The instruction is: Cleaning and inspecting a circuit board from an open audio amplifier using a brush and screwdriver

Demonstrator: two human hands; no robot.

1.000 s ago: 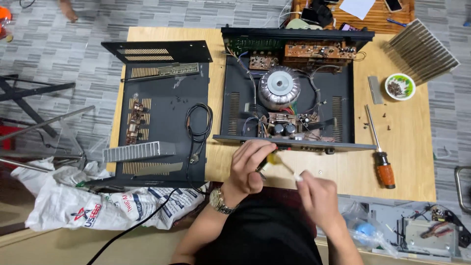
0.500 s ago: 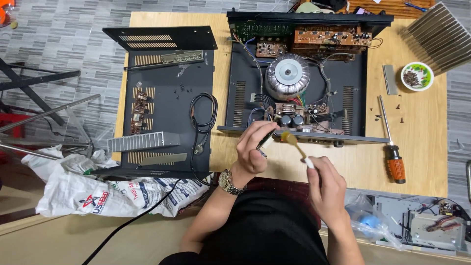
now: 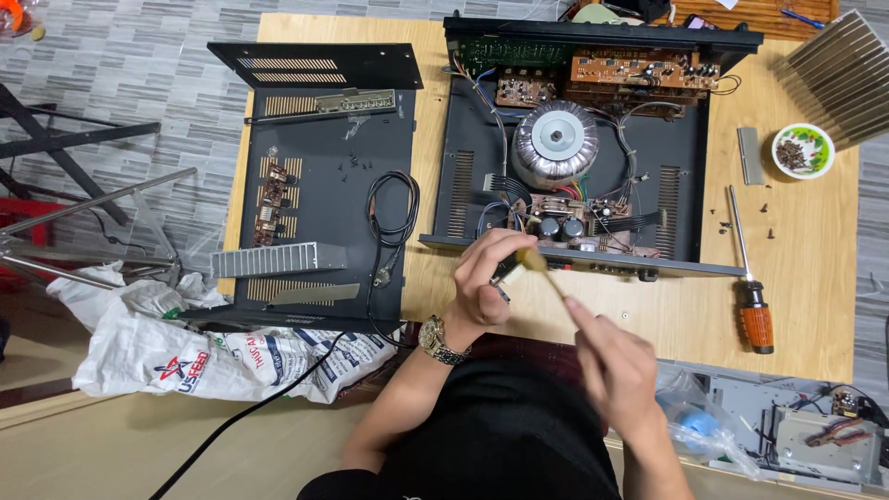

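Both hands work on a small part in front of an opened amplifier.

The left hand (image 3: 486,278) pinches a small dark part (image 3: 508,272) above the worktop (image 3: 815,306); the right hand (image 3: 619,370) grips a thin brush (image 3: 544,270) whose yellowish tip touches that part. Just beyond the hands sits the amplifier (image 3: 579,157); a screwdriver (image 3: 748,278) lies well to the right.

One white woven sack (image 3: 176,356), crumpled, with red and dark printing, is laid on the floor at the lower left, against the table edge. One clear plastic bag (image 3: 694,428), holding something blue, is seen at the lower right.
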